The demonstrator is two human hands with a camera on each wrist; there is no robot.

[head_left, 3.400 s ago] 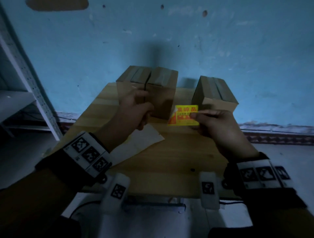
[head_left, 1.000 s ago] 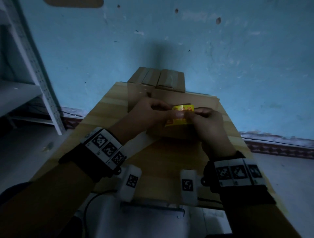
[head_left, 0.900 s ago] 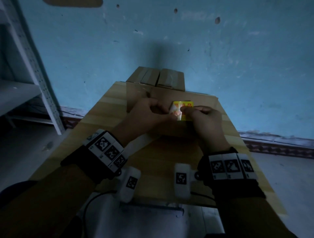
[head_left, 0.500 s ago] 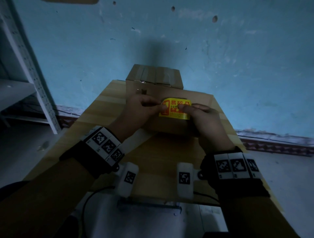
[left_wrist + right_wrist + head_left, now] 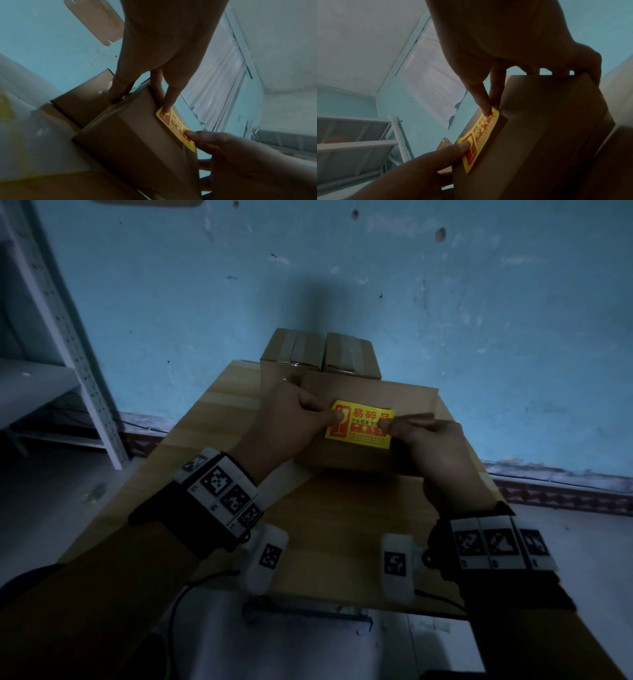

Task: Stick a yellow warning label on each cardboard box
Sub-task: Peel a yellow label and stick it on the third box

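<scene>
Gripping the near cardboard box point(image 5: 411, 395), left hand point(image 5: 291, 419) and right hand point(image 5: 435, 440) curl round it. Thumbs pin the yellow warning label point(image 5: 359, 424).

Right hand point(image 5: 505, 40) presses 1 fingertip on the yellow label point(image 5: 482, 134), other fingers hooked over the cardboard box point(image 5: 547, 135) beside it; left hand point(image 5: 419, 170) thumb presses below.

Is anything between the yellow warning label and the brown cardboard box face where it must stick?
Nothing visible: the yellow warning label lies on the brown cardboard box, under the thumbs of the left hand and the right hand.
</scene>
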